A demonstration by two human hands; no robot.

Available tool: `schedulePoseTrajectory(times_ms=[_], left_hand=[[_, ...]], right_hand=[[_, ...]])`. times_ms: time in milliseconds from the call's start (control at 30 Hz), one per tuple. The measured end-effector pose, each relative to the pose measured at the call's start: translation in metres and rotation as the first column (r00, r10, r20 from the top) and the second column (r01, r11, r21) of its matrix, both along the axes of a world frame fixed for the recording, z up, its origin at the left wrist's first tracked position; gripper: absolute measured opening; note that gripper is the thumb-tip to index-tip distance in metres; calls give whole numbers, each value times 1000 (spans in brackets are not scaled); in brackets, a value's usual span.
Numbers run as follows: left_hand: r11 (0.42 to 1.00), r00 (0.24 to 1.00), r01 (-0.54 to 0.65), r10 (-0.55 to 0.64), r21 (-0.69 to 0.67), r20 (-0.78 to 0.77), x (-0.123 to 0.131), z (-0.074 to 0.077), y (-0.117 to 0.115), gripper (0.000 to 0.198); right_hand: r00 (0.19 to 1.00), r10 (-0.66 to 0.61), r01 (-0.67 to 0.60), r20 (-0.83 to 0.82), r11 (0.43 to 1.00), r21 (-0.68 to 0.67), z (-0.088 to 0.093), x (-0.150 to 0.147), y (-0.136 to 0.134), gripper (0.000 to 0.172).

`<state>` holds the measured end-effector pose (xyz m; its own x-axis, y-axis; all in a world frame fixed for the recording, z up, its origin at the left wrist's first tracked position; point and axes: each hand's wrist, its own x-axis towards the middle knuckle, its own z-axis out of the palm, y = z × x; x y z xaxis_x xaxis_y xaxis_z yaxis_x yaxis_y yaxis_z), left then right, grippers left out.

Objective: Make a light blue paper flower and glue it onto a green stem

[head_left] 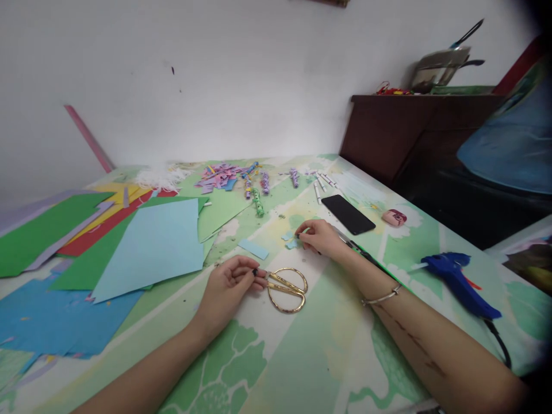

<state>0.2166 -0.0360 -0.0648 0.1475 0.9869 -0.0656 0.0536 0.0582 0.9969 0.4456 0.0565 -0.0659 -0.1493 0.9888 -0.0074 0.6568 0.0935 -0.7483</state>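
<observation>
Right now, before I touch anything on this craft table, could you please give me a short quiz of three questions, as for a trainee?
1. True or false: the left hand holds the gold scissors by the blade end.
2. On which side of the right hand does the blue glue gun lie? A) to its right B) to its left C) under it
3. What do the right hand's fingertips touch?
Key: 1 true; 2 A; 3 small light blue paper scraps.
</observation>
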Motion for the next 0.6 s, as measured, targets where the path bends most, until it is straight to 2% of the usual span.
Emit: schedulePoseTrajectory(times_ms=[100,167,233,300,367,400,500,600], left_hand=[[982,981,4,32,190,-189,-4,-2,3,9],[930,919,23,124,366,-373,-9,-2,7,11],[863,837,60,231,502,-497,-16,-2,13,15],[815,781,84,303,573,-546,-26,-2,22,17],[792,737,112,338,600,-585,-36,-4,32,20],[781,713,166,326,602,-620,-40,-4,38,21],[750,615,383,228,539,-755,-45,-3,52,29],[756,526,485,150,440,-837,-37,3,65,33]], right_hand=[[998,-55,54,31,997,56,6,3,-2,17],[997,-62,56,55,994,96,12,2,-9,14],[997,-8,0,72,993,120,18,-4,-21,9],[988,121,-133,96,982,131,23,-14,-36,6],[940,291,-315,178,941,124,27,-24,-52,7],[915,332,-363,230,926,107,28,-29,-58,7],[869,380,-421,317,905,68,30,-35,-68,11],[857,414,-445,307,895,36,30,-33,-66,10]])
